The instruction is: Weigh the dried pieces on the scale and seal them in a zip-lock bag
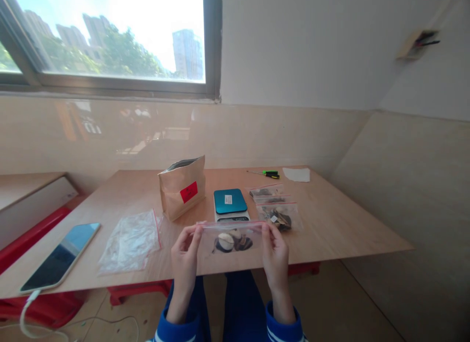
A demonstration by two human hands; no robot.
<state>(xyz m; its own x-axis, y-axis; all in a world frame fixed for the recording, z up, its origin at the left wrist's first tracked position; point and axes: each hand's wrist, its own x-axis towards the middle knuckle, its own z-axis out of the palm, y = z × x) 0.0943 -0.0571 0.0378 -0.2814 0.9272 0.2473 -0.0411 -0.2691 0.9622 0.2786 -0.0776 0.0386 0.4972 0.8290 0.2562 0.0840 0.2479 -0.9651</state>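
Okay, left hand (185, 258) and right hand (275, 261) pinch a zip bag (232, 239) by its top edge!
It's held at six o'clock from the digital scale (230, 205); if unsealed, one slipped pinch could spill the pale and dark pieces (225, 242).

Wood table (330, 234) w/ phone (60, 256), scale (230, 205), bags (130, 243)
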